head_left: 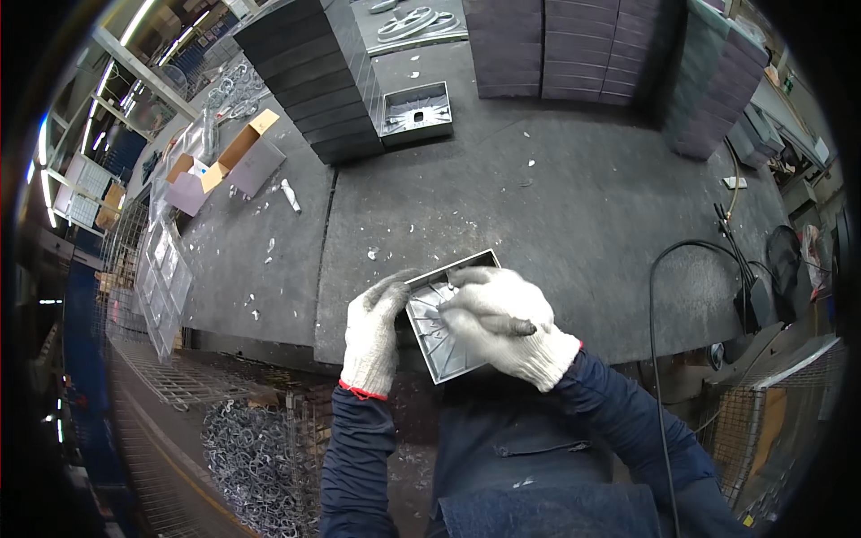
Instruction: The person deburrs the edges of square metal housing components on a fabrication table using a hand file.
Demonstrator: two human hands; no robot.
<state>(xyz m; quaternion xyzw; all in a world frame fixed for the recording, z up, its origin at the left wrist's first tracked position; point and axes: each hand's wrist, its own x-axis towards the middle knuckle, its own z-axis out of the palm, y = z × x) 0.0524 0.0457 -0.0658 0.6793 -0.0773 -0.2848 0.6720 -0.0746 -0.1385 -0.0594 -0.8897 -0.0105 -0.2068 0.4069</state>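
Observation:
At the front edge of the table, a shallow rectangular metal casting point(429, 330) with raised walls and a ribbed inside is held tilted, its hollow side up. My left hand point(375, 325), in a white knit glove, grips its left wall. Over the right part of the casting lies my right hand point(504, 323), gloved too, with its fingers curled together inside the hollow. Slight blur covers those fingers, and whatever is between them is hidden. A similar casting point(416, 133) rests farther back beside a tall stack of dark boxes point(334, 112).
More dark stacked blocks point(574, 54) stand at the back right. Open cardboard boxes point(247, 166) and clear plastic trays point(164, 282) lie at the left. A black cable point(657, 359) hangs over the right edge. Below left, a wire bin holds many small metal parts point(256, 466). White scraps dot the tabletop point(574, 215).

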